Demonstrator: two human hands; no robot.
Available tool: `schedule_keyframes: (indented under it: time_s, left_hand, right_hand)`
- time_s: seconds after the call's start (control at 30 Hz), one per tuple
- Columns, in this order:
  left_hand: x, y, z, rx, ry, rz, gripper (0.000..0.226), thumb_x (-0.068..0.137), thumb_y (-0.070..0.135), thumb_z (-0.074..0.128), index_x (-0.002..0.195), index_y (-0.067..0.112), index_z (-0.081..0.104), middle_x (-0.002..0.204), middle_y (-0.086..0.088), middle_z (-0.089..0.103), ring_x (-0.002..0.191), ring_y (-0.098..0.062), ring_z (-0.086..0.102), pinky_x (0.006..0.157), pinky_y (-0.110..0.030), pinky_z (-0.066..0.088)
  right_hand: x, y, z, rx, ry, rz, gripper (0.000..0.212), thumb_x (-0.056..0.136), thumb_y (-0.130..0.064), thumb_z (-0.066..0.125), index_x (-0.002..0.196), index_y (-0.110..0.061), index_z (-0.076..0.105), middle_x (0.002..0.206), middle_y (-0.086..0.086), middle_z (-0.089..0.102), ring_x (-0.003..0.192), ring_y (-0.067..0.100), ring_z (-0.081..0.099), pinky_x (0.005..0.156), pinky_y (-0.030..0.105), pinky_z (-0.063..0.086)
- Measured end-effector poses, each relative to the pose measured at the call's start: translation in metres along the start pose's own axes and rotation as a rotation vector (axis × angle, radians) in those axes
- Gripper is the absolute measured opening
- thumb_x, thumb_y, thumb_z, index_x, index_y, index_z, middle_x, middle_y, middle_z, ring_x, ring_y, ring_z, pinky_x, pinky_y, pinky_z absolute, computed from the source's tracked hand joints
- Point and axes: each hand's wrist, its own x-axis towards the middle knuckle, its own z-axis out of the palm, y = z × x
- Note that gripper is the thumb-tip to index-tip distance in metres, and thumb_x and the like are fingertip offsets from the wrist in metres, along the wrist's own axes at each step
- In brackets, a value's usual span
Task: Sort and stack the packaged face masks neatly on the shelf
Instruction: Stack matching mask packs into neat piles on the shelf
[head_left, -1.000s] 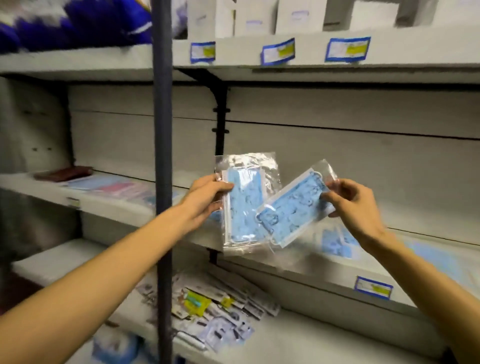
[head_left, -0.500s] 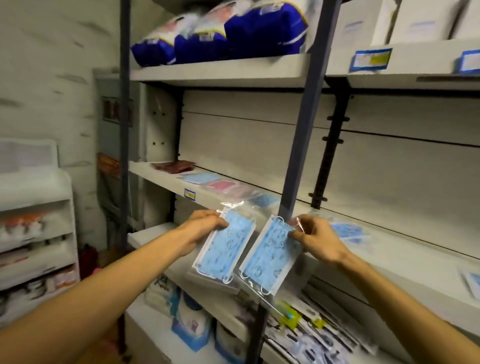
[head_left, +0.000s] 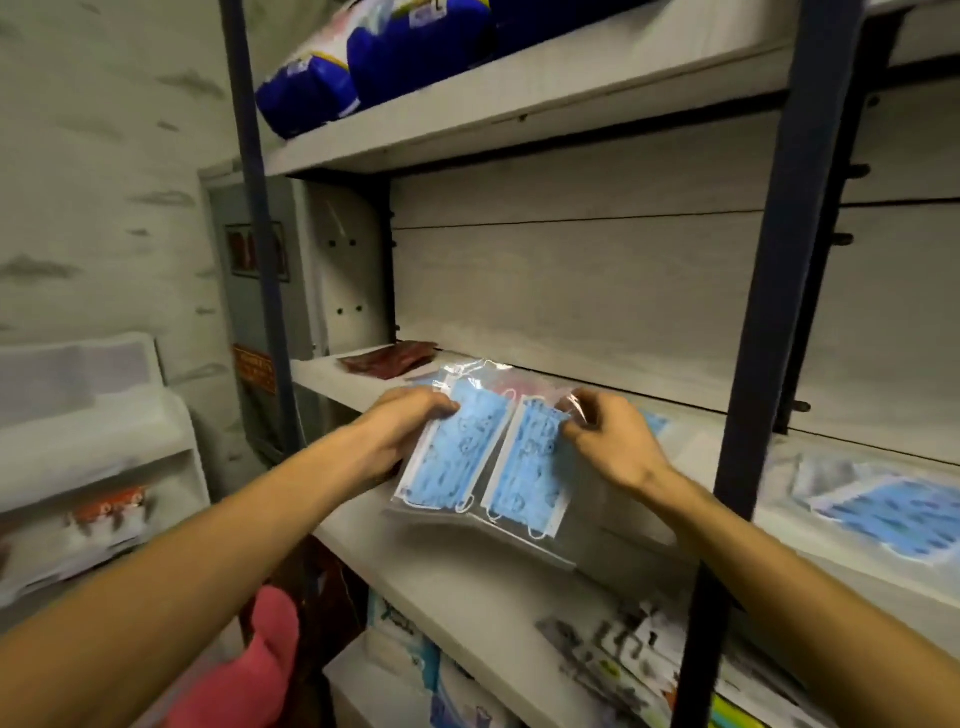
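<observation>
- Blue patterned masks in clear plastic, two packs held side by side over the front edge of the middle shelf.
- Left hand grips the left mask pack at its upper left edge, fingers curled over the top, thumb not visible.
- Right hand pinches the right mask pack at its upper right corner, fingertips bunched on the plastic.
- Packs touch or slightly overlap along inner edges, can't tell which; both tilted, bottoms toward camera.
- Another blue mask pack lies flat on the same shelf, far right, past the dark upright post.
- Dark red packet at the shelf's back left corner.
- Pinkish pack, blurred, on the shelf behind the hands.
- Blue bulk bags on the upper shelf.
- Small mixed packets on the lower shelf, blurred.
</observation>
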Motion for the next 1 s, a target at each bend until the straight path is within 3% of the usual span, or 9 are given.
schedule_keyframes:
  time_s: [0.13,0.3,0.47,0.57,0.67,0.73,0.83,1.0]
  left_hand:
    - [0.045,0.005,0.009,0.007,-0.006,0.025,0.035,0.093,0.004,0.059,0.126,-0.007,0.060,0.118,-0.028,0.069,0.111,-0.042,0.067,0.102,-0.057,0.050]
    - [0.101,0.013,0.031,0.116,-0.025,0.082,0.018,0.082,0.006,0.067,0.099,-0.001,0.070,0.097,-0.025,0.073,0.090,-0.038,0.072,0.090,-0.058,0.056]
    - [0.155,0.015,0.070,0.173,-0.172,0.184,0.007,0.080,0.004,0.066,0.080,0.009,0.071,0.069,-0.012,0.068,0.065,-0.026,0.066,0.065,-0.035,0.056]
    - [0.176,0.017,0.099,0.142,-0.287,0.193,0.020,0.083,-0.002,0.063,0.085,0.012,0.076,0.073,-0.006,0.075,0.063,-0.018,0.072,0.053,-0.026,0.055]
    - [0.193,0.018,0.126,0.124,-0.394,0.190,0.028,0.086,-0.003,0.062,0.110,0.006,0.073,0.099,-0.013,0.075,0.091,-0.023,0.071,0.078,-0.028,0.058]
    - [0.200,0.018,0.142,0.068,-0.463,0.134,0.031,0.088,-0.008,0.059,0.117,0.003,0.066,0.105,-0.016,0.073,0.098,-0.029,0.069,0.088,-0.034,0.056]
    - [0.209,0.020,0.161,-0.081,-0.509,0.034,0.033,0.088,-0.018,0.048,0.112,0.000,0.063,0.107,-0.021,0.068,0.098,-0.032,0.064,0.087,-0.038,0.053]
    - [0.218,0.016,0.181,-0.089,-0.636,0.006,0.022,0.092,-0.009,0.047,0.079,0.005,0.057,0.077,-0.018,0.059,0.066,-0.024,0.058,0.064,-0.029,0.051]
  right_hand:
    - [0.015,0.013,0.011,-0.013,0.115,0.129,0.023,0.085,-0.018,0.061,0.107,-0.019,0.067,0.086,0.000,0.070,0.083,0.022,0.065,0.075,0.035,0.053]
    - [0.009,0.030,0.024,-0.063,0.194,0.213,0.017,0.085,-0.027,0.058,0.101,-0.026,0.063,0.075,-0.010,0.062,0.074,0.017,0.061,0.066,0.029,0.044]
    - [0.017,0.031,0.013,-0.002,0.341,0.384,0.016,0.084,-0.031,0.059,0.097,-0.027,0.066,0.088,-0.008,0.069,0.083,0.018,0.065,0.078,0.038,0.056]
    - [0.028,0.027,-0.001,-0.004,0.412,0.478,0.019,0.085,-0.031,0.062,0.101,-0.026,0.069,0.096,-0.006,0.072,0.091,0.021,0.067,0.081,0.040,0.057]
    - [0.045,0.022,-0.015,-0.084,0.503,0.542,0.027,0.084,-0.023,0.062,0.109,-0.024,0.070,0.098,-0.003,0.075,0.091,0.021,0.070,0.080,0.036,0.057]
    - [0.055,0.020,-0.021,-0.144,0.502,0.585,0.028,0.083,-0.022,0.063,0.110,-0.023,0.069,0.098,-0.002,0.075,0.093,0.021,0.070,0.080,0.033,0.056]
    - [0.070,0.026,-0.027,-0.279,0.441,0.661,0.025,0.082,-0.021,0.066,0.106,-0.024,0.071,0.102,-0.001,0.075,0.098,0.023,0.069,0.085,0.032,0.055]
    - [0.093,0.050,-0.033,-0.604,0.230,0.764,0.032,0.085,-0.023,0.069,0.117,-0.026,0.067,0.117,0.001,0.069,0.112,0.026,0.063,0.098,0.038,0.050]
